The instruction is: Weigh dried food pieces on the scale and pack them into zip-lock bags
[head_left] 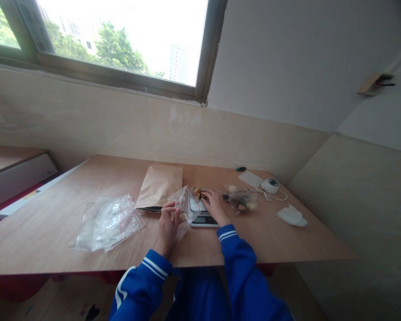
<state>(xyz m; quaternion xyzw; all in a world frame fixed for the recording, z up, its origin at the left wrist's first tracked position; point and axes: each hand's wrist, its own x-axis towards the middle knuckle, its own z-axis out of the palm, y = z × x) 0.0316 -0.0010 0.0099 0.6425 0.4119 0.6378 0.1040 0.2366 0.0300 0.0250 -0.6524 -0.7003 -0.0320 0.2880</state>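
My left hand (169, 223) is closed on a clear zip bag (183, 200) with a red seal line, tilted with its mouth towards the right. A small pale piece shows inside it. My right hand (214, 205) reaches over a white kitchen scale (203, 220), its fingers closed at brown dried pieces (198, 191) that look like mushrooms. These pieces lie at the far side of the scale, partly behind my fingers. The scale's dark display faces me, but its reading is too small to make out.
Left lie several empty clear bags (103, 223) and a brown paper pouch (160, 185). To the right, a clear bag of dark and pale pieces (242, 200) sits near a white dome camera (270, 185), a white card (250, 179), crumpled tissue (292, 216) and a green-handled tool (241, 169).
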